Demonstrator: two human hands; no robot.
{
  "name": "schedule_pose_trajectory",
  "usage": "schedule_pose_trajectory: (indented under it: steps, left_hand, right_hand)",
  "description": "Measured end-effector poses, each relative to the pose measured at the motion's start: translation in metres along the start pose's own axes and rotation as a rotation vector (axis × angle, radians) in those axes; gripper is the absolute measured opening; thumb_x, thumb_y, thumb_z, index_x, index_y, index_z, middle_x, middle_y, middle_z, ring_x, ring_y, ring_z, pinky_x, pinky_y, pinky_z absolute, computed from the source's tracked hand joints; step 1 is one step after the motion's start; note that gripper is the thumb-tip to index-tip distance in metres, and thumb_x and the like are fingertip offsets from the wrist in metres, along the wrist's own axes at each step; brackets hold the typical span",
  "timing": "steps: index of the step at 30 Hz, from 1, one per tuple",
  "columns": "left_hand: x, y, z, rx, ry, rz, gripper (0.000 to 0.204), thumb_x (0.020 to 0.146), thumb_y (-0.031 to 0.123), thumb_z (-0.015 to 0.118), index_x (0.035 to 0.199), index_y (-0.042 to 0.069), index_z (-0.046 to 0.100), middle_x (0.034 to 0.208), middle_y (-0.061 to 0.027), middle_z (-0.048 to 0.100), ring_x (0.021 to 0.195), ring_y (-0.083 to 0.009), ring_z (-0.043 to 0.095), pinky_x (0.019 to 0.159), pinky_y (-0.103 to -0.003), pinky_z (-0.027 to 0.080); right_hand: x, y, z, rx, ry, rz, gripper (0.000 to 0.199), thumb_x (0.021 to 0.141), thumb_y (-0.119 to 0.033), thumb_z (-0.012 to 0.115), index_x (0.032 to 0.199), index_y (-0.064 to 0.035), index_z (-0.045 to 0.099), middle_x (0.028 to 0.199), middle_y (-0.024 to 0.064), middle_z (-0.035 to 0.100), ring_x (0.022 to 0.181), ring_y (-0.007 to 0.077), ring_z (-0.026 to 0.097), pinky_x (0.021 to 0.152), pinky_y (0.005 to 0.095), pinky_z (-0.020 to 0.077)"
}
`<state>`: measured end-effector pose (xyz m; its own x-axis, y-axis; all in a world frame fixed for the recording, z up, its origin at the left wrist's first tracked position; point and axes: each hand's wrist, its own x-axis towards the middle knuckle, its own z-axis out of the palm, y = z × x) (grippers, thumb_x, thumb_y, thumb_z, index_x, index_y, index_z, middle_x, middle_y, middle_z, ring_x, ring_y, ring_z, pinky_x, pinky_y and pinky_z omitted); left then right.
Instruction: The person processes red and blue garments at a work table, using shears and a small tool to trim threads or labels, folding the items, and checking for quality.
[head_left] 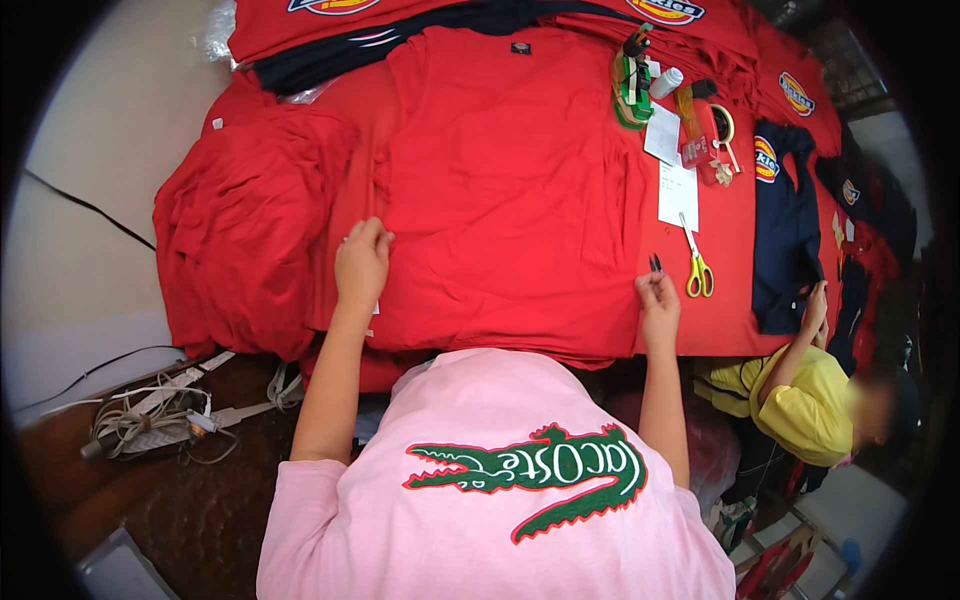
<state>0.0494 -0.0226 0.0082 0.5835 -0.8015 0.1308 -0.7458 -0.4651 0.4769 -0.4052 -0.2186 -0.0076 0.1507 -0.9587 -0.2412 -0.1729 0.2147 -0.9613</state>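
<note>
A red T-shirt [510, 190] lies spread face up in front of me, its collar at the far side. At its left edge, the fingers of my left hand [362, 265] are curled closed on the fabric. By the near right edge of the shirt, my right hand [658, 308] is closed around small black thread snips [655, 263], whose two points stick up past the fingers. Whether that hand also grips the cloth I cannot tell. Just right of it lie scissors [699, 278] with yellow-green handles.
A heap of red garments [250, 220] sits at left. At far right are a green tape dispenser [632, 92], a red tape dispenser [706, 135] and white paper [678, 196]. A co-worker in yellow [812, 405] touches a navy garment [785, 235]. Tangled cables [150, 420] lie lower left.
</note>
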Motion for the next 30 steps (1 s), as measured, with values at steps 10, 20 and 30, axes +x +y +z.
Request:
schedule_pose_trajectory:
  steps: [10,20,30]
  left_hand:
    - [0.118,0.004,-0.013,-0.204,0.405,0.025,0.019,0.099,0.02,0.069,0.106,0.003,0.064,0.11,-0.0138,0.072,0.101,-0.0365,0.07,0.086,-0.048,0.053]
    - [-0.011,-0.048,-0.045,-0.264,0.342,-0.043,0.015,0.092,-0.002,0.06,0.104,0.002,0.068,0.115,-0.0138,0.071,0.114,-0.0318,0.066,0.101,-0.041,0.05]
    - [-0.058,-0.019,-0.015,-0.097,-0.04,0.089,0.061,0.081,0.02,0.085,0.136,0.01,0.06,0.147,-0.0128,0.054,0.135,-0.0357,0.055,0.109,-0.047,0.046]
  right_hand:
    - [0.089,-0.018,0.004,-0.191,0.141,-0.222,0.016,0.102,-0.004,0.064,0.117,0.0005,0.06,0.104,0.0054,0.067,0.087,0.0122,0.063,0.078,0.0282,0.0525]
    - [-0.011,0.013,-0.015,-0.7,0.008,-0.544,0.051,0.086,0.003,0.074,0.136,-0.0089,0.065,0.136,0.0124,0.061,0.119,0.026,0.063,0.089,0.0336,0.0533]
    - [0.029,-0.002,0.009,-0.703,0.055,-0.628,0.034,0.093,0.005,0.062,0.119,-0.0089,0.077,0.12,0.0127,0.065,0.114,0.0273,0.064,0.09,0.0332,0.0521]
